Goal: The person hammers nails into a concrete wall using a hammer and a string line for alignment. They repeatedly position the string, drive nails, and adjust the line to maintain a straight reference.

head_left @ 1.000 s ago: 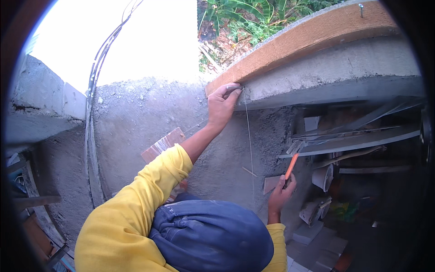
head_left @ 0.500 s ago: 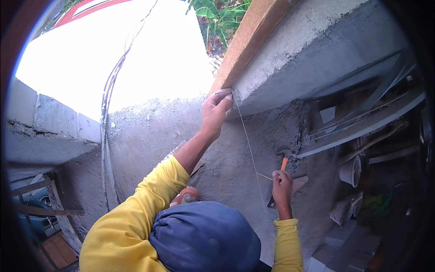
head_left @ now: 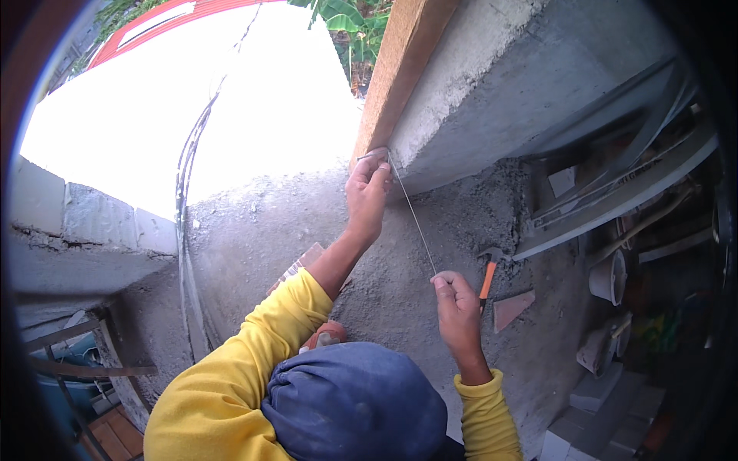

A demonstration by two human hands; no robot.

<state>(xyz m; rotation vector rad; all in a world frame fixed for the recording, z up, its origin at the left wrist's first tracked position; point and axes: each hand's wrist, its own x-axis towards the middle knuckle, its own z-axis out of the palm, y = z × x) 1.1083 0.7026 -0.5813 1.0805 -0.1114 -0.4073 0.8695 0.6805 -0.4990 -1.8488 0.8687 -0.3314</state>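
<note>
My left hand (head_left: 367, 188) is closed in a pinch at the near end of a long wooden board (head_left: 401, 69), against the concrete ledge's edge. What looks like a thin grey nail (head_left: 370, 157) lies across its fingers. From those fingertips a thin pale string (head_left: 412, 211) runs taut down to my right hand (head_left: 459, 311), which pinches it between thumb and forefinger. Just beyond the right hand a hammer (head_left: 487, 280) with an orange and black handle rests on the rough concrete, its lower end hidden by that hand. A reddish triangular tile piece (head_left: 513, 310) lies beside it.
The grey concrete ledge (head_left: 492, 100) rises at the upper right. Cables (head_left: 184, 192) hang down on the left, near a block wall (head_left: 96, 215). Buckets (head_left: 609, 278) and pale blocks (head_left: 596, 388) stand at the right. A dark blue cloth shape (head_left: 354, 403) covers the lower middle.
My right hand has moved up and left, away from over the hammer, and now pinches the string. More of the hammer shows. My left hand stays at the board's end.
</note>
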